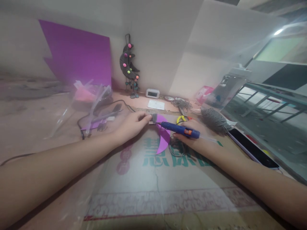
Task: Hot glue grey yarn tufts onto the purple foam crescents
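Observation:
My left hand (140, 121) pinches the upper left tip of a purple crescent moon cutout (164, 140), where grey yarn (154, 118) is wrapped around it. In my right hand (189, 135) is a blue hot glue gun (178, 128) with an orange part, its nozzle pointing left at the edge of the wrapped yarn. Whether the nozzle touches the yarn, I cannot tell. Loose grey yarn (177, 148) lies in loops just right of the crescent, partly behind my right hand. Beneath everything is a printed cardboard sheet (134, 195).
A grey yarn ball (214, 119) and a phone (253, 148) lie at the right. Yellow-handled scissors (181, 119) rest behind my right hand. A small clock (152, 93) stands by the wall beneath a hanging moon decoration (129, 65). Glue sticks (93, 108) and purple sheets (81, 57) are at left.

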Motion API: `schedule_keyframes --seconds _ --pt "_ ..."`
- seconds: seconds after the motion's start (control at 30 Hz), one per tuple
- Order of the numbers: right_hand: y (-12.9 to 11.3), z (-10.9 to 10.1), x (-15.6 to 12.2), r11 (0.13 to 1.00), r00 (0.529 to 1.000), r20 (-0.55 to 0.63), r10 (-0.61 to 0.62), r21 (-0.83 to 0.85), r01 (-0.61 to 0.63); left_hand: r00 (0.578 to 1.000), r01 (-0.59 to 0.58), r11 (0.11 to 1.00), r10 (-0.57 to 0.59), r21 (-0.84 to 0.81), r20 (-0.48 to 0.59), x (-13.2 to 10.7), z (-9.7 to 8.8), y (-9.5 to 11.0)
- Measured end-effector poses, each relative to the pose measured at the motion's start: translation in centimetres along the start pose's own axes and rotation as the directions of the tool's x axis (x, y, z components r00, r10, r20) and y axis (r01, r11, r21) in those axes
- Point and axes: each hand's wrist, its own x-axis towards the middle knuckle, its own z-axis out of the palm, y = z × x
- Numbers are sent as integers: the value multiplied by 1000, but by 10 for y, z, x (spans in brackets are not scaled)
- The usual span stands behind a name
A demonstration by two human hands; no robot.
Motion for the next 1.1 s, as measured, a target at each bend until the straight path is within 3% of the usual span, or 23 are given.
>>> schedule_keyframes --seconds 1.1 --pt "2 2 1 999 995 -85 49 -15 -50 999 -34 999 34 9 42 1 2 -3"
